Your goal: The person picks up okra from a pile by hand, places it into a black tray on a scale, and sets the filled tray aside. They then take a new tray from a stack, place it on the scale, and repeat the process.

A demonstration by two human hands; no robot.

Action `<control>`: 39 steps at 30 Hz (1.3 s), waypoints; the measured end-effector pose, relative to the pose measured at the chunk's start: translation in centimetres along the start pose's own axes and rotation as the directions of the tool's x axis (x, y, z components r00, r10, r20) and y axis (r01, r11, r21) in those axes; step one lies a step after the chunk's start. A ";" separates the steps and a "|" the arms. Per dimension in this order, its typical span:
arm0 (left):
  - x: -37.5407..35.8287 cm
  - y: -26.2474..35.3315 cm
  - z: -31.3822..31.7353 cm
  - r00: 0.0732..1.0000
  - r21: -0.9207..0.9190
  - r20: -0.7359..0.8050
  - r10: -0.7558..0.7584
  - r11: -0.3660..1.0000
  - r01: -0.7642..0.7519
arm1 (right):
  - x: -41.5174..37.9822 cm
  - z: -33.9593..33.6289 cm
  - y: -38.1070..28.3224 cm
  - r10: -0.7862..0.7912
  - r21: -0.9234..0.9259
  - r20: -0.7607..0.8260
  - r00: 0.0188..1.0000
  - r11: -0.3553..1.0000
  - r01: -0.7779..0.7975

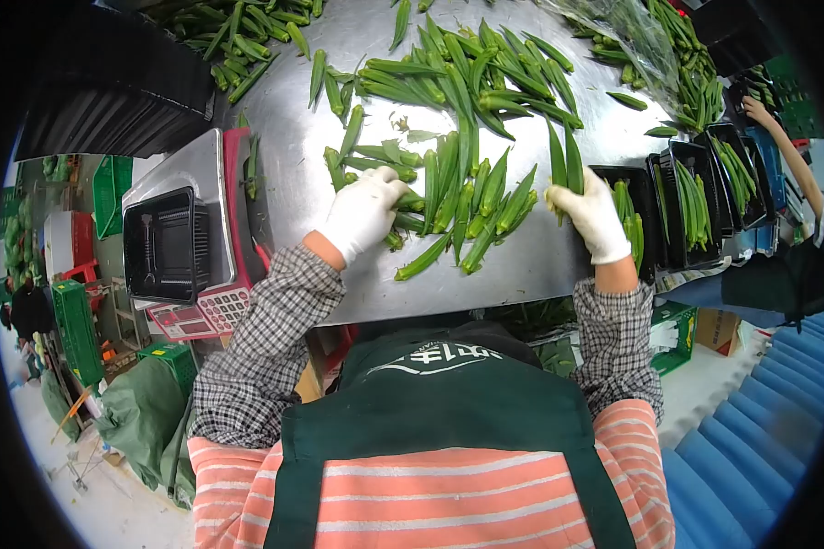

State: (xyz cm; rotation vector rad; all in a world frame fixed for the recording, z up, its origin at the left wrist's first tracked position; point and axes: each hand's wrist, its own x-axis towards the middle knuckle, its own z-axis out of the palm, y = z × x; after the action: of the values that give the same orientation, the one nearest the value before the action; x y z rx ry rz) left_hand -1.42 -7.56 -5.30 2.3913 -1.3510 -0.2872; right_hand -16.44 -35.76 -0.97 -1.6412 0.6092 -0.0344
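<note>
Both my hands wear white gloves. My right hand [597, 220] is closed around the lower ends of a couple of long green okra pods [572, 163], which point away from me above the metal table. My left hand [366, 210] is at the near left of the loose okra, its fingers curled over pods [410, 199] whose ends show past the fingertips; the exact grip is partly hidden. Between my hands lies a loose group of okra pods [449, 183], and a larger heap [485, 73] spreads behind it.
A black plastic tray [167, 245] sits on a scale with a red keypad [218, 311] at my left. Black trays holding okra [691, 201] line the right side. More okra [238, 41] lies at the back of the metal table [302, 284]. Another person's arm [787, 151] reaches in at far right.
</note>
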 end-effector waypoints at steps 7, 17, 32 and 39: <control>2.3 0.5 -1.0 0.950 0.283 0.312 -0.019 0.956 -0.074 | -2.5 2.0 1.9 0.055 0.043 -0.027 0.998 0.998 -0.054; -1.4 -1.5 -8.1 0.905 -0.644 -0.135 -0.404 0.730 0.229 | -3.0 2.7 1.8 0.010 0.069 -0.052 0.999 0.998 -0.007; -3.8 -3.0 -3.9 0.962 0.051 -0.189 -0.197 0.976 0.210 | -1.7 6.5 0.3 -0.130 -0.175 0.029 0.991 0.976 0.133; -7.3 1.3 -3.9 0.996 0.071 -0.075 -0.039 0.996 0.044 | 5.2 15.5 -2.1 -0.473 -0.641 0.236 0.849 0.581 0.502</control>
State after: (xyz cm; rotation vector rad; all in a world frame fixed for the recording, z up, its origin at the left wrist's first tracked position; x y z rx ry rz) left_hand -4.79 -1.07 -1.27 2.4664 -1.3010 -0.1615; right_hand -5.57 -23.63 -3.45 -2.5078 0.0877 -0.2035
